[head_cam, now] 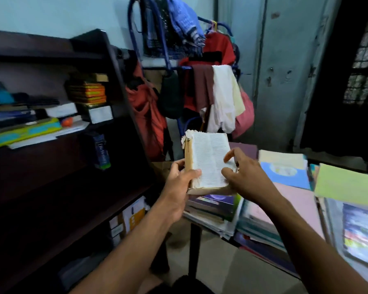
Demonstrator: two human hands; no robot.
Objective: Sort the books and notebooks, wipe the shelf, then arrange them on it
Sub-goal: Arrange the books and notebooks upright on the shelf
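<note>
A thick, worn book (208, 153) with a torn spine and no cover is held up in front of me, its printed page facing me. My left hand (180, 177) grips its spine side, thumb across the lower left of the page. My right hand (242, 175) holds its right edge, with thumb and fingers curled onto the page. Below the book, stacks of books and notebooks (285, 209) cover a table. The dark wooden shelf (119, 85) stands at left, its upper level holding piled books (30, 126); a blue book (101, 151) stands on the level below.
A clothes rack (200, 81) draped with garments stands behind the table. A pale door (285, 71) and a dark window (363, 66) are at the right. Boxes (128, 217) sit on the shelf's lowest level. A black table leg (194, 249) stands near my left forearm.
</note>
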